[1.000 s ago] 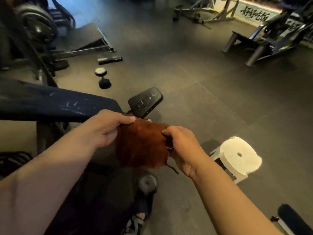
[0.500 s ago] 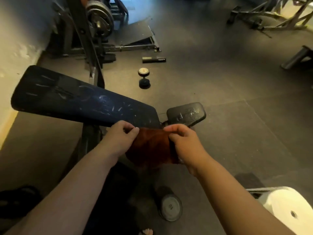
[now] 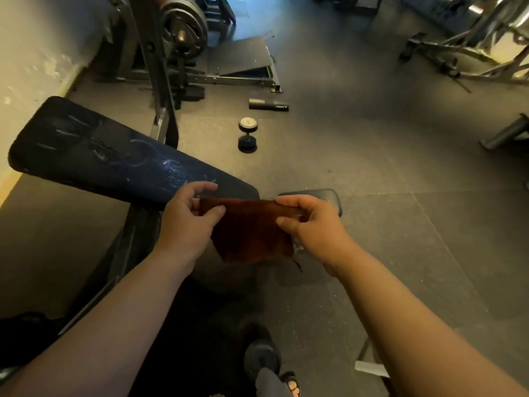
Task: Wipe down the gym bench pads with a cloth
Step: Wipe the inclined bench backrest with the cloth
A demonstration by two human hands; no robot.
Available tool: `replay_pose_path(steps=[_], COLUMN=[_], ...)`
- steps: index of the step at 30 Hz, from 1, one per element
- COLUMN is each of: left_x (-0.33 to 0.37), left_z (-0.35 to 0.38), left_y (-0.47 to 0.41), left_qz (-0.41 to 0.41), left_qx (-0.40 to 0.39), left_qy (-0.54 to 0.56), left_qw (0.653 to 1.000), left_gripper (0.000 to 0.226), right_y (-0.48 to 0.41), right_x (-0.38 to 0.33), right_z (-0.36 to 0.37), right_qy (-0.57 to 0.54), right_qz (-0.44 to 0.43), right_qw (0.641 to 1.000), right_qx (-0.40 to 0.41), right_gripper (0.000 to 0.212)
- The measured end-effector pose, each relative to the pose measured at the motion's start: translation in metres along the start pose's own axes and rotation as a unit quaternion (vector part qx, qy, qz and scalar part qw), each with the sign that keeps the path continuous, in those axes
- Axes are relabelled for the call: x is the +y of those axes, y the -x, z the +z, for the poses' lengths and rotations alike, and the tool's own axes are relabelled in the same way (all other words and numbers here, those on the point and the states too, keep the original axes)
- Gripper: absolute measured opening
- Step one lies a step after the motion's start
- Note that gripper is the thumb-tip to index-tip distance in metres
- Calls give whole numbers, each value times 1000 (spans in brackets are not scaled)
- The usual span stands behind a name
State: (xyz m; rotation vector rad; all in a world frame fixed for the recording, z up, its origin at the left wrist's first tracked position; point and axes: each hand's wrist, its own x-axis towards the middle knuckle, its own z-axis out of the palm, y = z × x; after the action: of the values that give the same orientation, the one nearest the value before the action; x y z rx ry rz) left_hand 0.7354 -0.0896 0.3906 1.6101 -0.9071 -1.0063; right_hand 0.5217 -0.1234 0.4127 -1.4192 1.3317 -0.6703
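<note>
A reddish-brown cloth (image 3: 249,230) hangs spread between my two hands, in front of the bench. My left hand (image 3: 189,216) pinches its upper left corner between thumb and fingers. My right hand (image 3: 309,222) pinches the upper right corner. The long dark blue back pad (image 3: 100,159) of the bench, scuffed with pale marks, slopes up to the left just beyond my left hand. A small black seat pad (image 3: 332,197) shows behind my right hand, partly hidden by it.
A dumbbell (image 3: 247,136) and a black cylinder (image 3: 267,104) lie on the grey floor beyond the bench. A rack with weight plates (image 3: 183,27) stands at the back left by the wall. Metal machine frames (image 3: 469,50) are at the far right. My sandalled foot (image 3: 289,385) is below.
The view has swung left and down, bringing the whole back pad into sight. My hands have pulled the cloth out wider and flatter between them.
</note>
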Motion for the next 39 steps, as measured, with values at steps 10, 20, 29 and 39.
replay_pose_path(steps=[10,20,29,39], left_x=[63,82,70,16], left_z=[12,-49,-124,-170], left_y=[-25,-35,-96,-178], left_qz=[34,-69,-48,-189], left_qx=[195,418,271,290], left_qy=[19,-149,-122,-35], left_qw=[980,893,954,938], left_gripper=[17,25,23,49], right_y=[-78,-105,-202,-306], right_x=[-60,-139,-171,-157], right_z=[-40,45,127,235], right_qy=[112,177,117,165], right_qz=[-160,-231,-112,-86], right_qw=[976,921,957,929], right_qx=[-98,-259,-241,-320], right_gripper=[42,8,35,26])
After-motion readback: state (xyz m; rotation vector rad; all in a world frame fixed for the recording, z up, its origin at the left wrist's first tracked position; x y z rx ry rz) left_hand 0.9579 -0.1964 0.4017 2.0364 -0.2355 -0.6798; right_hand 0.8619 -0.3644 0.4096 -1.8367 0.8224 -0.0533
